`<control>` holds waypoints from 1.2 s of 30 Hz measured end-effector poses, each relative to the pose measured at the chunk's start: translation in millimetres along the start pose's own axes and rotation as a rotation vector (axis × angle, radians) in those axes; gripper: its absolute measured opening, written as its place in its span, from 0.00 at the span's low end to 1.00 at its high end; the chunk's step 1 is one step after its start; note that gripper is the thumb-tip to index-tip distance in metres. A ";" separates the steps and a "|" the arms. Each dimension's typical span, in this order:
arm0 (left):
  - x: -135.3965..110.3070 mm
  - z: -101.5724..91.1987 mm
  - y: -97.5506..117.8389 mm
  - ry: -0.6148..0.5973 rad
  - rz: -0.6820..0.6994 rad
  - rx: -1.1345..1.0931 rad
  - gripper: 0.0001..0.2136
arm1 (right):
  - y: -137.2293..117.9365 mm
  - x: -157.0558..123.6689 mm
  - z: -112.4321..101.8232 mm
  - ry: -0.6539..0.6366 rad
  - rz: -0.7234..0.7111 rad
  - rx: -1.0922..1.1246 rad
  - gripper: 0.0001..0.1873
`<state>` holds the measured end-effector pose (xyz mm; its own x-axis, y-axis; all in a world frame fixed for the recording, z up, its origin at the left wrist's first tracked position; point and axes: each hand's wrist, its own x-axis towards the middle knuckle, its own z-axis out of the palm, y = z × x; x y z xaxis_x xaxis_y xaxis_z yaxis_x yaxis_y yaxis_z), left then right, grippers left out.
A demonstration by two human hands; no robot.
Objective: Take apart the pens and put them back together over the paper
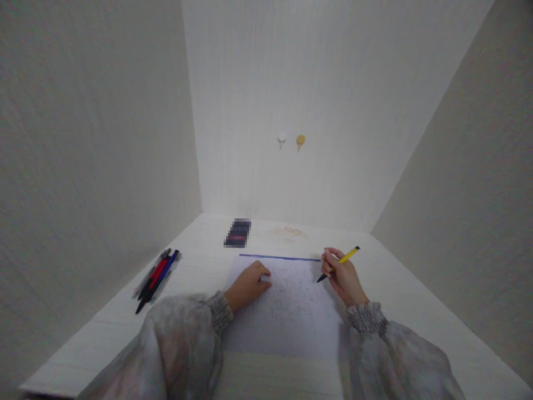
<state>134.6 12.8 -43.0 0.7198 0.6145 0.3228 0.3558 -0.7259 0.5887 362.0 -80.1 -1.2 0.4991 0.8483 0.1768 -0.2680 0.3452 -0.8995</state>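
A large sheet of paper (287,333) lies on the white table, with a blue strip along its far edge and faint dark marks over its middle. My left hand (250,286) rests on the left part of the sheet, fingers stretched out and slightly apart, holding nothing. At the right side, my right hand (342,278) grips a yellow pen (350,254) with a black tip and black end. The pen slants down to the left, its tip close to the paper; whether it touches I cannot tell. Loose grey sleeves cover both forearms.
Several pens and markers (157,278), black, red and blue, lie bunched on the left of the table (104,333). A dark, pixelated flat object (238,233) lies beyond the sheet. A white hook (282,137) and a yellow hook (300,140) hang on the back wall. Walls enclose both sides.
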 end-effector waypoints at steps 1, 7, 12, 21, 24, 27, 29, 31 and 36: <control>0.2 0.6 -1.0 0.002 0.006 -0.001 0.09 | -2.2 -0.8 0.1 -0.021 0.026 0.054 0.10; 0.4 1.8 -2.8 -0.003 0.013 -0.002 0.09 | -20.6 -8.2 -3.8 -0.250 0.201 0.327 0.29; 0.4 0.7 0.2 -0.003 -0.001 -0.017 0.09 | -28.8 -10.8 -10.2 -0.315 0.165 0.408 0.29; 0.5 -0.6 1.9 -0.003 0.009 -0.014 0.09 | -29.1 -11.2 -12.6 -0.184 0.108 0.242 0.29; 0.5 -0.4 2.7 -0.004 0.004 -0.015 0.09 | -28.8 -9.4 -10.2 -0.127 0.067 0.218 0.28; 0.5 0.1 1.7 -0.002 0.005 -0.011 0.09 | -26.4 -4.8 -8.5 -0.111 0.089 0.262 0.22; 0.3 0.4 0.2 0.003 0.014 -0.004 0.09 | -23.4 -1.7 -8.4 -0.098 0.201 0.247 0.13; 0.0 0.6 -1.2 0.008 0.027 0.000 0.09 | -19.9 0.0 -9.4 -0.088 0.358 0.186 0.04; 0.5 0.4 0.0 0.009 0.033 -0.003 0.09 | -13.3 2.3 -16.4 -0.118 0.458 0.078 0.05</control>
<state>135.2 13.0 -43.2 0.7256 0.5929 0.3492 0.3301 -0.7452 0.5794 380.3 -89.3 4.6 0.2199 0.9583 -0.1825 -0.5017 -0.0493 -0.8636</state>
